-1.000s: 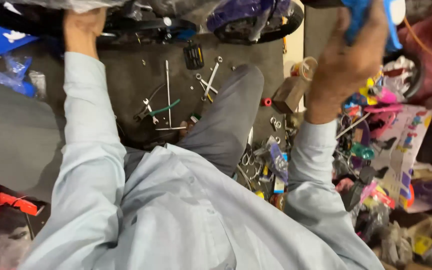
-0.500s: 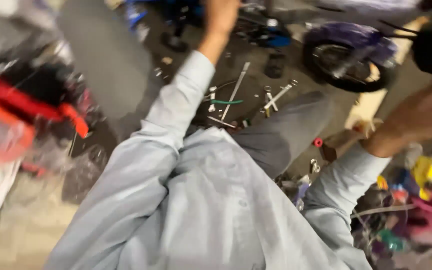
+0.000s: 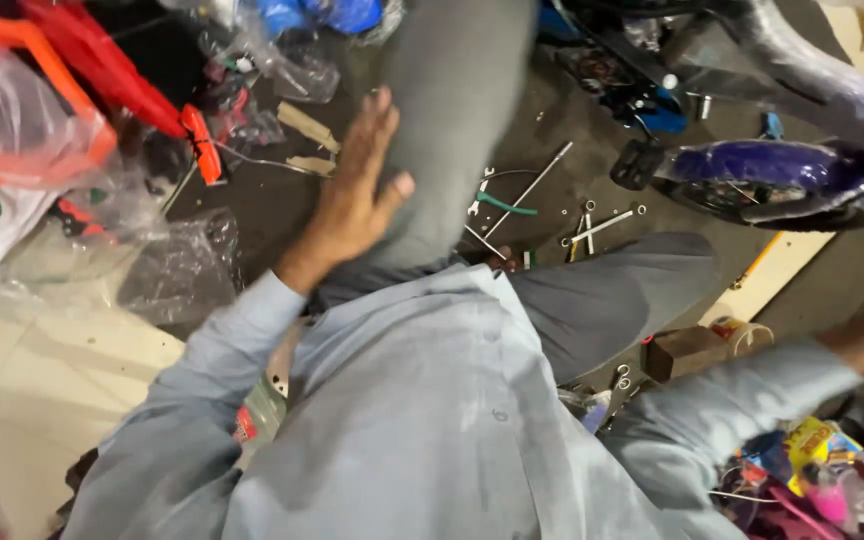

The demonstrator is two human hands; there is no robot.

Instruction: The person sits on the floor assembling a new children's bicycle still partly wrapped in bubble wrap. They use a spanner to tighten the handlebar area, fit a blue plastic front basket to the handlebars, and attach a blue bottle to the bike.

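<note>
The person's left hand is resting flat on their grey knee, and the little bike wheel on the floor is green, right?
Not quite. The wheel is purple, not green, as the head view shows. The rest holds: the left hand lies flat and open on the grey knee, with tools scattered on the floor between knee and wheel.

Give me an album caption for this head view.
Left hand resting on a grey-trousered knee above scattered tools and a small purple wheel.
</note>
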